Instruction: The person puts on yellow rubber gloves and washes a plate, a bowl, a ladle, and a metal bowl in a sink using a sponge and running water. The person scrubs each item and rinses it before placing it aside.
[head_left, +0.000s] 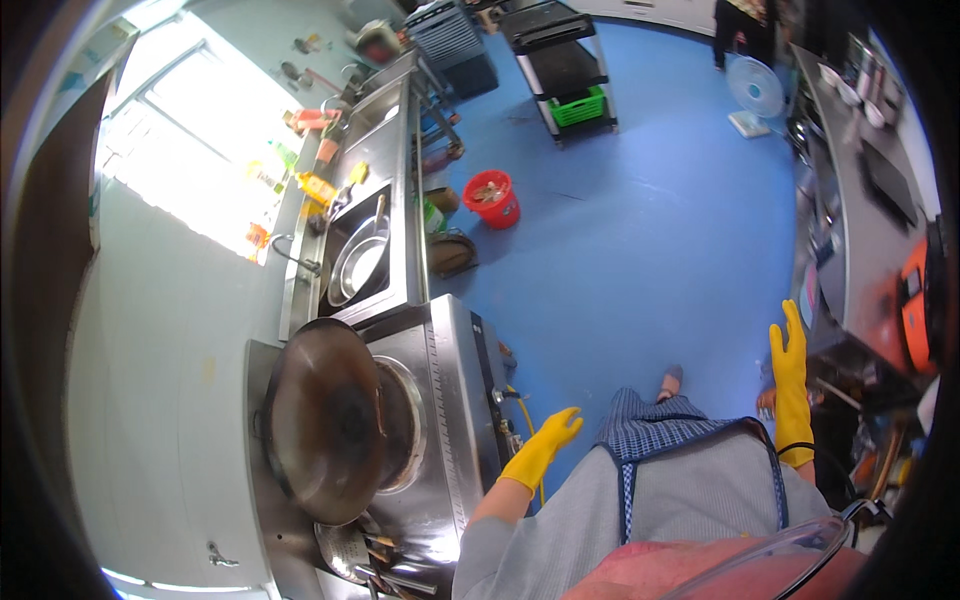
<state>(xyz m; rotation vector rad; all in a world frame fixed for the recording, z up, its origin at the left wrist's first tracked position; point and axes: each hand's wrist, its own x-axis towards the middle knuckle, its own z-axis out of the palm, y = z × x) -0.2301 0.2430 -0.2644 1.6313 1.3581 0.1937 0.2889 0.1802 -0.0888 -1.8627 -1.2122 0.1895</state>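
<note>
My left hand, in a yellow rubber glove, hangs in the air near the front panel of a stainless steel stove. It holds nothing, and its thumb and fingers are slightly parted. A large, dark wok is tilted up on the stove, at the back of its round burner. Also gloved in yellow rubber, my right hand is raised at my other side with its fingers spread and nothing in it. A steel counter is the surface nearest to it.
A steel sink beyond the stove holds metal pans. A red bucket stands on the blue floor. Farther off are a black trolley, a white fan and a person. Metal ladles lie beside the wok.
</note>
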